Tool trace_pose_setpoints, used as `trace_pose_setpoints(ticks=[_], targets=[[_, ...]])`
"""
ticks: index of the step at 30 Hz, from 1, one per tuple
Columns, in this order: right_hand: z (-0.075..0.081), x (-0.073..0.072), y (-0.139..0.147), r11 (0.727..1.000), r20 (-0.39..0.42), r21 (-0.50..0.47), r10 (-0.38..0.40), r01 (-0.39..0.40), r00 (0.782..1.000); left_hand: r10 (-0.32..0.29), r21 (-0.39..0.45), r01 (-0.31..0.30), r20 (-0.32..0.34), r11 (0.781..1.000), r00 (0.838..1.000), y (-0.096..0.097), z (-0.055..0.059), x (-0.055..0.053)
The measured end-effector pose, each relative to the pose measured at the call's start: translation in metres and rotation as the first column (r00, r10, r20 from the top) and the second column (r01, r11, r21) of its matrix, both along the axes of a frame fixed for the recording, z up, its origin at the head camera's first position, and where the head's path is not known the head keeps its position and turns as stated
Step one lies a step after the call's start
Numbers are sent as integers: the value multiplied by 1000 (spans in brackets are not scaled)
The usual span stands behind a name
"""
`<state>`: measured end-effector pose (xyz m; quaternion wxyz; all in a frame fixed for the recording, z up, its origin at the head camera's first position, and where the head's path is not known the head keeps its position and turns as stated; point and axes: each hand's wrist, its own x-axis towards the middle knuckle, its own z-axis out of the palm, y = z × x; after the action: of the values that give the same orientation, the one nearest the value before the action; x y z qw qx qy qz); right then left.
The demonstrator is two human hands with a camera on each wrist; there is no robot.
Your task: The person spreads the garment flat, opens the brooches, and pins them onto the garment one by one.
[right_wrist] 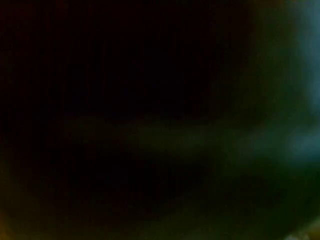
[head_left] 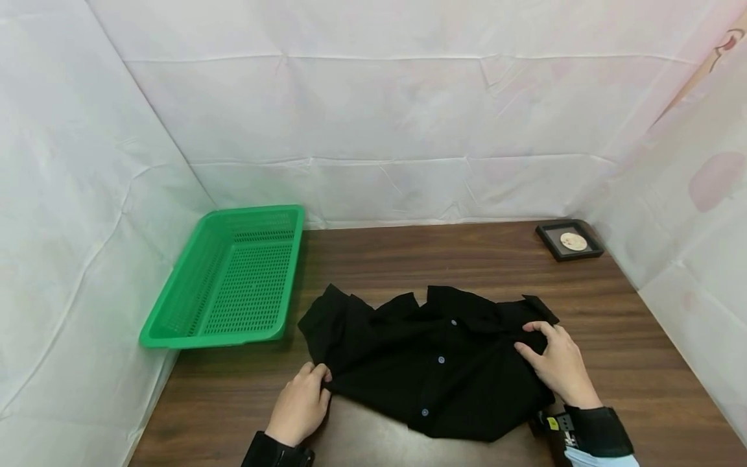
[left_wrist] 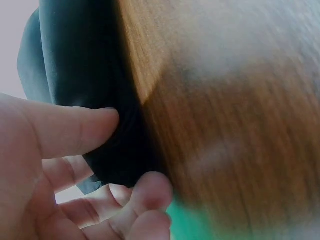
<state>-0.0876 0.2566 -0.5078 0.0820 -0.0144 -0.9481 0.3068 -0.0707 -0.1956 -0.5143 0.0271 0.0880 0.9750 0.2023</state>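
Basically, black shirt (head_left: 385, 360) lies rumpled on the wooden table (head_left: 420, 253), button side up, between the two hands, just right of the green basket (head_left: 204, 341). Looks like straightening work to me: best done by drawing the cloth outward evenly from both sides, low to the table, so the button row runs straight and no crease gets trapped underneath; smoothing the right side flat before letting go should help too. Grip next: left hand (head_left: 300, 402) pinches the shirt's near left edge, cloth caught between thumb and fingers, little gap. Right hand (head_left: 560, 363) bends over the shirt's right side, thumb and forefinger apart, tips touching cloth, no fold seen clamped between them. Right wrist view too dark to use, can't tell what its hidden fingers do
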Motion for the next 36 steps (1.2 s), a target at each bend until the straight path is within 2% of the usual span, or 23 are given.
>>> trace_pose_setpoints(ticks=[3, 7, 10, 12, 13, 16, 18, 19, 20, 22, 24, 25, 27, 30, 32, 34, 36], targets=[[10, 4, -1, 999, 104, 18, -28, 26, 994, -2, 6, 2, 19, 1000, 1000, 1, 1, 1], [30, 10, -3, 991, 233, 82, -122, 106, 965, 3, 33, -3, -4, 999, 1000, 3, 4, 4], [45, 14, -3, 971, 176, 167, -201, 172, 964, 1, 95, 7, -90, 995, 996, 9, 12, 8], [53, 13, -3, 959, 70, 203, -216, 198, 974, -2, 138, 27, -178, 990, 984, 15, 20, 8], [57, 12, -2, 959, 19, 206, -204, 196, 979, -6, 157, 44, -235, 987, 972, 18, 26, 7], [65, 0, -1, 980, -86, 164, -104, 117, 991, -11, 179, 91, -406, 980, 914, 30, 44, -4], [69, -12, -2, 992, -95, 122, -11, 22, 995, -28, 184, 131, -477, 974, 878, 39, 59, -15], [71, -19, -3, 995, -79, 101, 32, -24, 996, -48, 185, 161, -500, 969, 865, 44, 67, -21], [72, -26, -4, 994, -62, 88, 71, -66, 996, -74, 185, 193, -509, 964, 857, 49, 74, -28], [72, -40, -6, 990, -8, 70, 123, -122, 992, -133, 183, 256, -502, 949, 854, 59, 85, -43], [68, -53, -7, 984, 72, 56, 165, -169, 984, -188, 184, 310, -486, 933, 853, 70, 92, -59], [65, -59, -7, 981, 112, 49, 182, -188, 977, -211, 186, 330, -471, 925, 857, 75, 94, -68], [58, -70, -6, 975, 179, 41, 210, -220, 961, -246, 195, 351, -419, 916, 874, 84, 95, -86], [49, -82, -3, 964, 268, 48, 239, -261, 933, -286, 214, 354, -292, 911, 913, 94, 91, -112], [46, -88, -2, 959, 313, 49, 251, -279, 916, -308, 220, 342, -176, 913, 935, 99, 87, -127], [44, -92, -2, 954, 352, 37, 267, -299, 897, -327, 217, 331, -52, 919, 944, 102, 82, -140], [43, -95, -3, 951, 395, -12, 289, -310, 872, -348, 208, 329, 61, 921, 936, 103, 76, -149]])
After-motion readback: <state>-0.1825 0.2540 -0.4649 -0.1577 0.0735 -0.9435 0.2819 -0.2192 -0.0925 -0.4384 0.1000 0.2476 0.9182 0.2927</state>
